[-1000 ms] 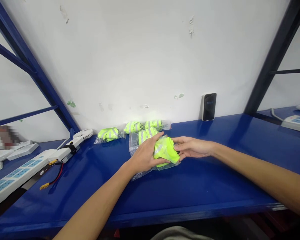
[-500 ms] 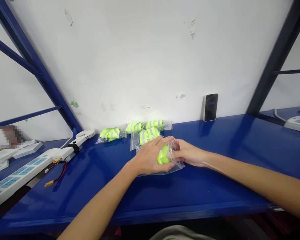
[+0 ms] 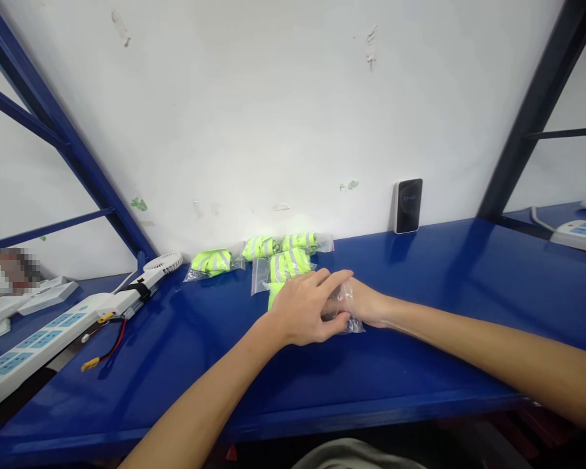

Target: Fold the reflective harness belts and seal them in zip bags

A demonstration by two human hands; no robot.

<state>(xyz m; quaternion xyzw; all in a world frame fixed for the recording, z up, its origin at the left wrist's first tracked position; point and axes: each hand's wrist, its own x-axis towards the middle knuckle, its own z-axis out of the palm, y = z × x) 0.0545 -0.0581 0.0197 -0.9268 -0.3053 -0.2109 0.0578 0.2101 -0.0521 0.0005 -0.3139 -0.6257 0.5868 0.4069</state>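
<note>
My left hand [image 3: 305,309] curls over a clear plastic bag [image 3: 355,324] low over the table, thumb and fingers around its near end. My right hand [image 3: 368,305] reaches from the right into the bag's end; its fingers are mostly hidden by the plastic and my left hand. A bit of neon yellow fabric [image 3: 274,294] shows just left of my left hand, the rest covered. Right behind lies a bagged neon yellow bundle with grey reflective stripes [image 3: 292,263]. Similar bagged bundles lie by the wall: one left [image 3: 211,262], one middle [image 3: 260,247], one right [image 3: 299,243].
On the left of the blue table [image 3: 200,365] are a white power strip [image 3: 43,335], a small white fan [image 3: 163,263] and a cable with yellow connectors [image 3: 112,345]. A black-faced device [image 3: 408,206] stands against the wall. Blue frame posts rise on both sides.
My right hand has pushed further left into the bag, behind my left hand. The yellow fabric between my hands is now out of sight there and shows at the left. The view has shifted slightly.
</note>
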